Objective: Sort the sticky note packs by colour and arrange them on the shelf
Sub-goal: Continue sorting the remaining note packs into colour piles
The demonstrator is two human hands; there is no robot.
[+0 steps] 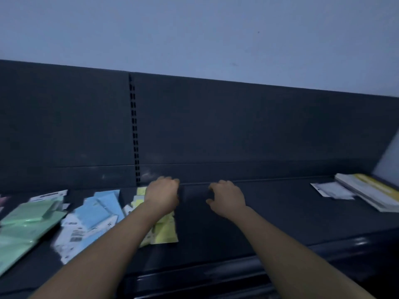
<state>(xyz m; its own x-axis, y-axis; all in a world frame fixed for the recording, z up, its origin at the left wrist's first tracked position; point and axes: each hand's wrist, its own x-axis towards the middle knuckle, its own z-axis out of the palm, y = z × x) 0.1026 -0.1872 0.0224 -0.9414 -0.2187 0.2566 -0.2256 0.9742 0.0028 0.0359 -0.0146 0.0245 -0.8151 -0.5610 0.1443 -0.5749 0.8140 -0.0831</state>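
Sticky note packs lie in colour groups on the dark shelf (pixel 269 212). The green packs (pixel 28 219) are at the far left, the blue packs (pixel 97 210) are beside them, and the yellow packs (pixel 164 229) are near the middle. A pink pack (pixel 3 200) peeks in at the left edge. My left hand (pixel 162 196) rests over the back of the yellow packs with its fingers curled down and hidden, so its grip is unclear. To the right, my right hand (pixel 226 197) hovers over bare shelf, fingers loosely curled and holding nothing.
At the right end of the shelf lies a stack of white and yellow booklets (pixel 371 190) with a white packet (pixel 332 189) beside it. A dark back panel (pixel 237 126) with a slotted upright (pixel 134 130) rises behind. The shelf's front lip (pixel 216 270) runs below my arms.
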